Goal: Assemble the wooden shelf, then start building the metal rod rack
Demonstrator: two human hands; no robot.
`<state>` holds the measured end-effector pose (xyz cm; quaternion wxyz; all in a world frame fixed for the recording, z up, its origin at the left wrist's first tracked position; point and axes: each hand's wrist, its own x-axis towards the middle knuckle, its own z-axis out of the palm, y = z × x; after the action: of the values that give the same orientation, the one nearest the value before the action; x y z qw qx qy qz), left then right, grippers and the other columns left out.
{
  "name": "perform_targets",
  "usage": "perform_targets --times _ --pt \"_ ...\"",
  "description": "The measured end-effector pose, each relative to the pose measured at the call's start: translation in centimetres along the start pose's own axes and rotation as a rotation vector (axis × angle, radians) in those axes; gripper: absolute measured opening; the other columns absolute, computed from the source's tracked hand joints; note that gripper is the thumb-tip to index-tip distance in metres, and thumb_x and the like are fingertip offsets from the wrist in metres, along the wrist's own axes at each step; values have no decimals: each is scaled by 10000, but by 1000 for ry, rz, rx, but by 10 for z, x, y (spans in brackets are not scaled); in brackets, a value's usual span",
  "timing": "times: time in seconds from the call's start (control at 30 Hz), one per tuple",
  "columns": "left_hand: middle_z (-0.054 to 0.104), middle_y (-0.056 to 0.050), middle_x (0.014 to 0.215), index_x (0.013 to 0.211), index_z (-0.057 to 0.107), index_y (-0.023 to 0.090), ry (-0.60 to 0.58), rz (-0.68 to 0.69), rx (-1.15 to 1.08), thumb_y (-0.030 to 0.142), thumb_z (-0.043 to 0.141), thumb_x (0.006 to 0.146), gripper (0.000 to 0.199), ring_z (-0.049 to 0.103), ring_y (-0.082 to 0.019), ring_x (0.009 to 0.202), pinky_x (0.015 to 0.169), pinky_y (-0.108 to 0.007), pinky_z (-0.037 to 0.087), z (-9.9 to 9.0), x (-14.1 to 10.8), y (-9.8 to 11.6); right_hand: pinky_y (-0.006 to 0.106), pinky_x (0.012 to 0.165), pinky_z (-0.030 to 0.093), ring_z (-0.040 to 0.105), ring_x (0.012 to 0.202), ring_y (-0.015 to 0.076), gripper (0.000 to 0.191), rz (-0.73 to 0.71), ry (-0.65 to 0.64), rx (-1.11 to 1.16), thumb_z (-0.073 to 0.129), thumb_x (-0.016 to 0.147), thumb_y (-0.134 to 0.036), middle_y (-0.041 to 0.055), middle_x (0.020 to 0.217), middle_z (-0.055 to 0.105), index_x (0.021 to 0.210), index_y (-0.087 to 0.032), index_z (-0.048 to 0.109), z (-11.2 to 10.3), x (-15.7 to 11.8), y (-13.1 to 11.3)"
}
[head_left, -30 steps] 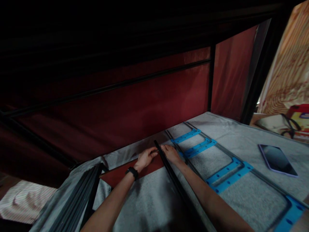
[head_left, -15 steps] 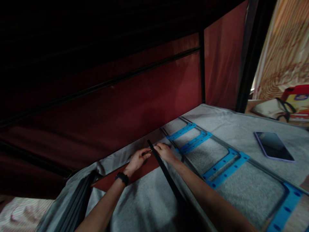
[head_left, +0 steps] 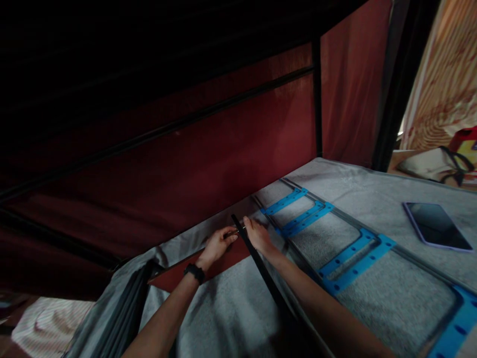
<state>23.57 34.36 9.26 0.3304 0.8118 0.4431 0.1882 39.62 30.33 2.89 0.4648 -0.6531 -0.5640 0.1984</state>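
My left hand, with a black band on its wrist, is closed in a pinch on a small, thin, shiny piece. This piece spans the short gap toward my right hand, whose fingers are bent together. What the right fingers hold is too small and dark to make out. Between the hands passes a long flat black strip, running from the fingertips down toward me. Under my left hand and wrist lies a flat reddish-brown panel on grey cloth.
On the grey cloth to the right lie dark rods joined by bright blue drilled plates. Farther right is a phone-like device. A bundle of dark bars rests at lower left. A dark red panelled wall rises behind.
The view has shifted slightly left, so everything sits a little farther right. My right fingertips have lifted and turned slightly beside the black strip. The left hand keeps its pinch.
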Motion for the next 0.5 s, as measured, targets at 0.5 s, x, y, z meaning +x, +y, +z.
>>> perform_targets --times 0.5 --pt "661 -23 1323 1448 481 344 -17 -12 348 336 541 916 535 594 -238 1226 1015 -358 446 -1 -8 19 331 794 444 627 824 207 411 30 -100 53 318 974 -441 55 837 674 805 -234 630 -11 3 -2"
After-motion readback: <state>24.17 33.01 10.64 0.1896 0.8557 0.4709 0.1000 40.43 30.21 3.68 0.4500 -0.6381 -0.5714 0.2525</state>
